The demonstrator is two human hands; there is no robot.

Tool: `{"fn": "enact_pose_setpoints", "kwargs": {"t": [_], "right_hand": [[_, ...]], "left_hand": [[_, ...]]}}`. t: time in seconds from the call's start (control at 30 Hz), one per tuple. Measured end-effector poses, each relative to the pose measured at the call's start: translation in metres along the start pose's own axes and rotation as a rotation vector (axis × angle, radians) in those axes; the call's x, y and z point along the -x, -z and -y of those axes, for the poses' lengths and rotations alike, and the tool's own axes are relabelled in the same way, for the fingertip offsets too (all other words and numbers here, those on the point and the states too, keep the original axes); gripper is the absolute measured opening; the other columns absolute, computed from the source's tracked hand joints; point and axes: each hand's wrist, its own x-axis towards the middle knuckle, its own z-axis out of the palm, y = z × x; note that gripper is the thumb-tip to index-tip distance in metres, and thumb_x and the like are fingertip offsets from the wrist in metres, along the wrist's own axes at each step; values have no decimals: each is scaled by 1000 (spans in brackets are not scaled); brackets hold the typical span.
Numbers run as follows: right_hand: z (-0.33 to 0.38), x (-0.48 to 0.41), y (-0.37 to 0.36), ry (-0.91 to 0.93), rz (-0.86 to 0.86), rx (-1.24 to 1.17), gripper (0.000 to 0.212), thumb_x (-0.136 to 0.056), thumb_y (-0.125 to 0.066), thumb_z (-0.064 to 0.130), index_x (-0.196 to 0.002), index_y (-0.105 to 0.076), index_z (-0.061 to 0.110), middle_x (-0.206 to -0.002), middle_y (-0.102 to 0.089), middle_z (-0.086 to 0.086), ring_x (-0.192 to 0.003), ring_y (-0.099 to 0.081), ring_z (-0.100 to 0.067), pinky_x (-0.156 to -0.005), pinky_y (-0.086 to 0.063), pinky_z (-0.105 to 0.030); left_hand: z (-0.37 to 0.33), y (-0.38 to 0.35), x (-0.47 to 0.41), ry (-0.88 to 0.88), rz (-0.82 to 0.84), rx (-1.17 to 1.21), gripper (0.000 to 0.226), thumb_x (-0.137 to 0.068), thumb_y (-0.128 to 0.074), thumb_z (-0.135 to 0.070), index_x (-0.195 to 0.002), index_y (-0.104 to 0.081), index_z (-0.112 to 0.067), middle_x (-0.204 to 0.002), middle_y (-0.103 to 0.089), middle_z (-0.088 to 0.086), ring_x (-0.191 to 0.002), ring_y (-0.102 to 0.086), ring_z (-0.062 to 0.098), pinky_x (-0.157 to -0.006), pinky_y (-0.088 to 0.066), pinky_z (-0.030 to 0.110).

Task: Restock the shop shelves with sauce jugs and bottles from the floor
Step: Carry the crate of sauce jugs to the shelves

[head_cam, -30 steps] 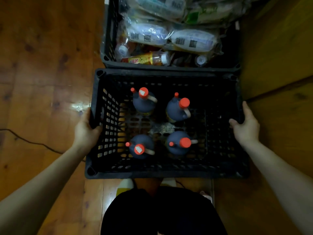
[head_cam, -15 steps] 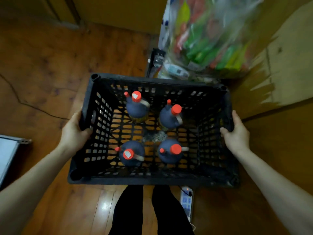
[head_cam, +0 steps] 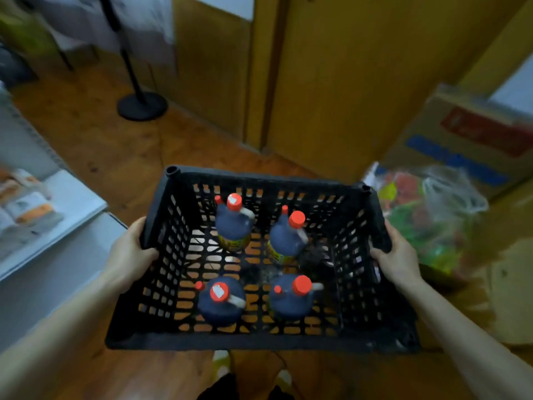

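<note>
A black slatted plastic crate hangs in the air in front of me, above the wooden floor. My left hand grips its left rim and my right hand grips its right rim. Inside stand several dark sauce jugs with red caps, upright in two rows: a far-left jug, a far-right jug, a near-left jug and a near-right jug.
A white shelf with packaged goods lies at the left. A black round stand base sits on the floor ahead. Wooden panels rise behind. At the right are a clear bag of colourful packets and a cardboard box.
The crate has come up off the floor in both hands, and the view has swung up and leftward; the second crate of goods has dropped out of sight, and the shelf and stand have appeared.
</note>
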Motion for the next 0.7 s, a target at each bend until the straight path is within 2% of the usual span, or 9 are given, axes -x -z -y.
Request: {"fn": "enact_pose_setpoints", "kwargs": {"t": [0.1, 0.17, 0.2, 0.3, 0.4, 0.53, 0.7], "right_hand": [[48, -7, -9, 120, 74, 13, 69, -88, -59, 8, -147, -25, 19, -145, -42, -6, -109, -58, -30, -81, -51, -39], [79, -11, -17, 174, 121, 21, 70, -89, -58, 6, -147, -22, 19, -142, -44, -8, -103, -60, -38, -80, -52, -48], [93, -12, -22, 193, 149, 20, 69, -90, -57, 6, -148, -21, 19, -142, -44, -8, -103, -60, -40, -80, -52, -50], [135, -19, -41, 279, 227, 2, 69, -90, -55, 5, -148, -21, 21, -146, -39, -7, -108, -58, -38, -81, -52, -47], [178, -22, -67, 395, 300, 10, 69, -89, -57, 5, -147, -23, 21, -147, -37, -8, -114, -55, -31, -78, -51, -38], [232, -19, -104, 568, 423, 50, 70, -88, -59, 4, -146, -25, 21, -142, -45, -9, -121, -51, -30, -93, -48, -41], [291, 13, -146, 795, 633, 134, 69, -88, -59, 4, -146, -25, 18, -141, -46, -10, -123, -49, -30, -93, -44, -38]], "left_hand": [[7, 43, 13, 55, -82, 38, 61, -71, -58, 18, -126, -50, -6, -103, -60, 13, -82, -54, 24, -63, -40, 30], [15, 67, 25, 102, -142, 54, 61, -72, -57, 18, -127, -49, -6, -102, -59, 13, -74, -54, 21, -53, -40, 22], [20, 78, 31, 124, -176, 55, 61, -71, -57, 18, -127, -50, -6, -101, -60, 13, -73, -54, 21, -52, -39, 23], [37, 106, 55, 205, -283, 31, 58, -69, -59, 15, -122, -53, -8, -103, -63, 15, -83, -55, 26, -63, -39, 32], [53, 124, 88, 317, -396, 40, 58, -69, -58, 13, -121, -53, -10, -102, -63, 13, -85, -54, 26, -63, -37, 31], [71, 134, 139, 489, -560, 96, 62, -69, -59, 15, -126, -50, -7, -112, -62, 20, -102, -57, 36, -75, -41, 34], [85, 126, 220, 703, -753, 229, 66, -75, -56, 13, -134, -43, -13, -117, -60, 16, -97, -56, 27, -77, -41, 29]]}}
